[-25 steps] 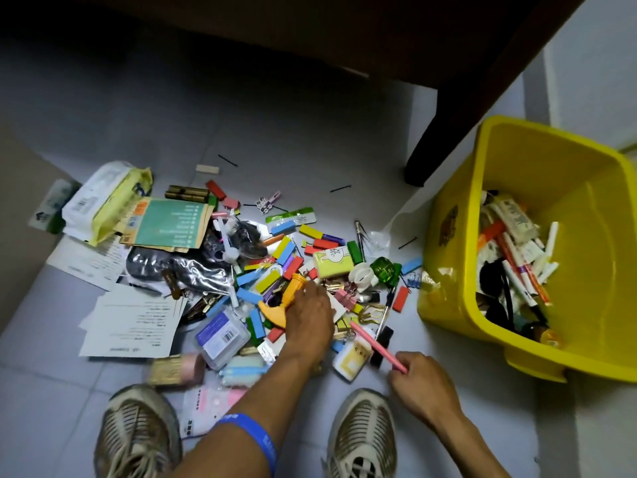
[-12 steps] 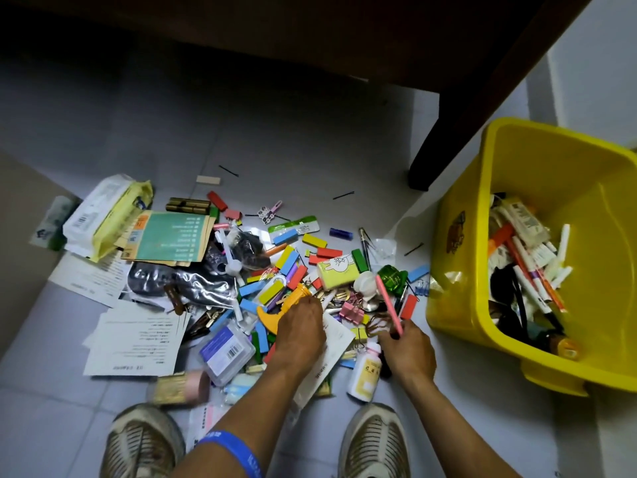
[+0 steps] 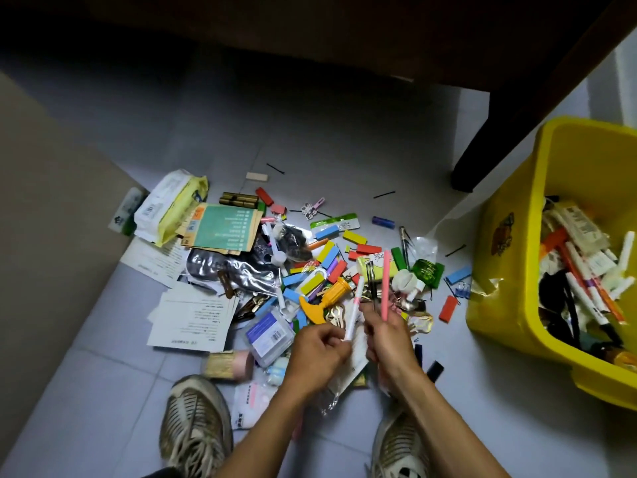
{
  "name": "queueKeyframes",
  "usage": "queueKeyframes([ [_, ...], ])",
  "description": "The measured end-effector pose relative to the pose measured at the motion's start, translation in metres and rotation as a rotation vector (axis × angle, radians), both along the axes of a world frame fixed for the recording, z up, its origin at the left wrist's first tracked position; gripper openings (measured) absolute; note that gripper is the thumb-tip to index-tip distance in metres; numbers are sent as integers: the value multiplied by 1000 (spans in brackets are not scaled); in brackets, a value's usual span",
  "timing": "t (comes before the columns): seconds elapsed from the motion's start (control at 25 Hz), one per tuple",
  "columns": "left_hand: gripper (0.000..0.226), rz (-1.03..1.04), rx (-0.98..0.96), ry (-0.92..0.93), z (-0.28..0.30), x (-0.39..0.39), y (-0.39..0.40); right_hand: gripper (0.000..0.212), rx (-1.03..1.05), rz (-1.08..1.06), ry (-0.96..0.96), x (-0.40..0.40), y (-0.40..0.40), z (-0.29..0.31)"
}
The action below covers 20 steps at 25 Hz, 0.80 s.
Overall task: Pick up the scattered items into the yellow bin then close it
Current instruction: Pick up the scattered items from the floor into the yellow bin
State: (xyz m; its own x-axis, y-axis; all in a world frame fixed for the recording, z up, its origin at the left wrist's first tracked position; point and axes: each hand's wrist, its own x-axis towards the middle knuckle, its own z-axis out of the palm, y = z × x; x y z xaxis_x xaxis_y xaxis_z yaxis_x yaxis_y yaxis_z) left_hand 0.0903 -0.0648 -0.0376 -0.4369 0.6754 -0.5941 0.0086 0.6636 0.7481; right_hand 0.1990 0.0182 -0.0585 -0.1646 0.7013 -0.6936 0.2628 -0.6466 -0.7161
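The yellow bin (image 3: 510, 305) sits open at right, part-filled; the scattered pile (image 3: 310, 267) covers the floor; right hand (image 3: 387, 336) grips a pink pen (image 3: 385, 284), left hand (image 3: 319, 350) pinches a white pen (image 3: 354, 312); both look light, stiff, best held mid-barrel.

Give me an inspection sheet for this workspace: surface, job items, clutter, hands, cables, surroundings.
Surface: grey tiled floor, partly shadowed.
Job items: yellow bin at right, open, partly filled with pens and tubes; no lid seen. Pile of blocks, clips, packets and papers on the floor.
Clutter: hairpins lie apart from the pile.
Hands: left hand pinches a white pen; right hand holds a pink pen and a dark pen.
Cables: nothing seen.
Surroundings: dark table leg, beige panel at left, two shoes.
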Motion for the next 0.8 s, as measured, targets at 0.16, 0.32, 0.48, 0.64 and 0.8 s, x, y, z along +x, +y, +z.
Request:
queueKeyframes([
  [0.16, 5, -151, 53, 49, 11, -6, -1, 24, 27, 212, -171, -27, 9, 8],
  [0.32, 5, -31, 38, 161, 1, -26, -11, 12, 155, 324, -189, -35, 12, 5],
  [0.48, 27, -88, -216, 566, -8, -59, -20, 60, 843, 1023, -482, -46, 29, -1],
  [0.64, 79, -446, -385, 690, -17, -82, -30, 34, 952, 1252, -663, -47, 32, -11],
  [0.8, 85, -556, -267, 720, -30, -94, -36, 15, 758, 826, -553, -34, 34, -8],
])
